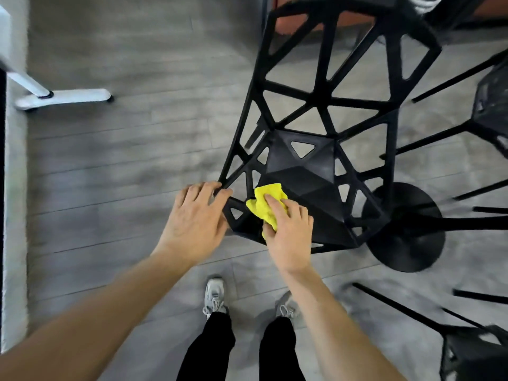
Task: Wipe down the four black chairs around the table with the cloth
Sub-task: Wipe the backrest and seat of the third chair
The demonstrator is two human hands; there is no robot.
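A black chair [324, 94] with an open triangular lattice stands in front of me, seen from above. My right hand [288, 229] holds a bunched yellow cloth [265, 204] and presses it on the near left part of the chair's solid seat panel. My left hand [195, 215] rests on the chair's near left corner, its fingers curled over the frame edge. Parts of two more black chairs show, one at the right edge [492, 105] and one in the lower right corner [472, 356].
A round black table base [406, 229] sits on the grey plank floor right of the chair, with thin black chair legs around it. A white stand foot [63, 99] lies at the upper left. My shoes [215, 295] stand just behind the chair.
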